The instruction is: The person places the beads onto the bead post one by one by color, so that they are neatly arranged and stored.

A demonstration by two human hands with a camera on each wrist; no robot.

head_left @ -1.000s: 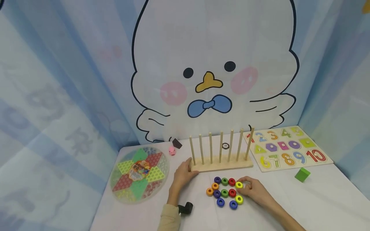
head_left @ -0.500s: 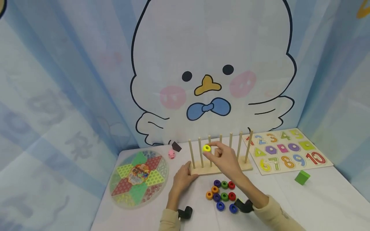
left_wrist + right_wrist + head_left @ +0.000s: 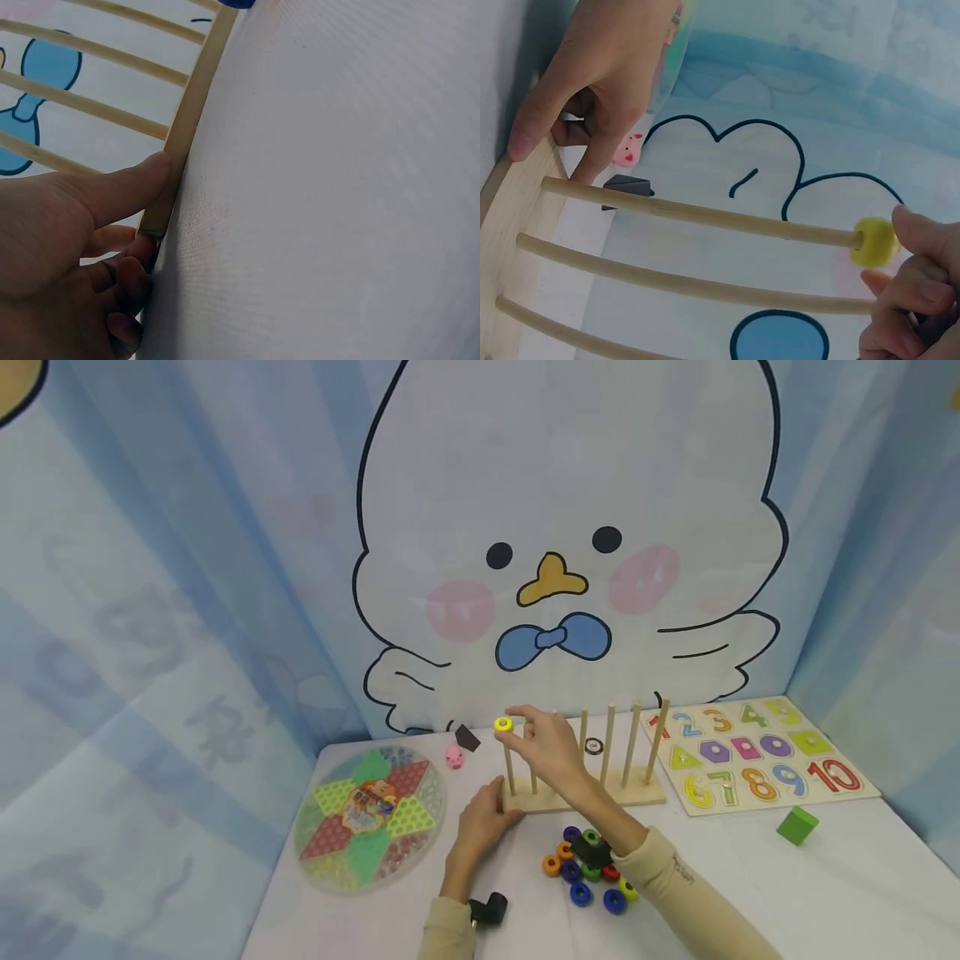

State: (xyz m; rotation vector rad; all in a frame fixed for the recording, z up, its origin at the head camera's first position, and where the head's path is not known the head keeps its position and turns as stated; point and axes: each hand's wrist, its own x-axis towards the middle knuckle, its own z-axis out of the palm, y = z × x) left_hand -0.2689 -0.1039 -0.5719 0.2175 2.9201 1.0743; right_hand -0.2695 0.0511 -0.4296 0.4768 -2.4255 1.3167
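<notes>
My left hand (image 3: 480,820) grips the left end of a wooden peg rack (image 3: 551,799). Its thumb presses the base's front edge, with the fingers round the end, as the left wrist view shows. Over the rack, my right hand (image 3: 549,748) holds a yellow ring (image 3: 503,725) at the top of the leftmost peg. In the right wrist view the peg's tip enters the yellow ring (image 3: 874,242), and a fingertip touches its outer side. Blue, orange, green, red and yellow rings (image 3: 580,894) lie in a group before the rack, partly hidden by the right wrist's camera.
A round star-patterned game board (image 3: 367,818) lies on the left. To the right are a number-and-shape puzzle board (image 3: 761,756) and a green block (image 3: 797,825). A pink pig figure (image 3: 454,757) and a dark block (image 3: 467,737) sit behind my left hand.
My right hand has taken a yellow ring from the group, lifted it and carried it left to the leftmost peg's top. My left hand has stayed at the rack's end.
</notes>
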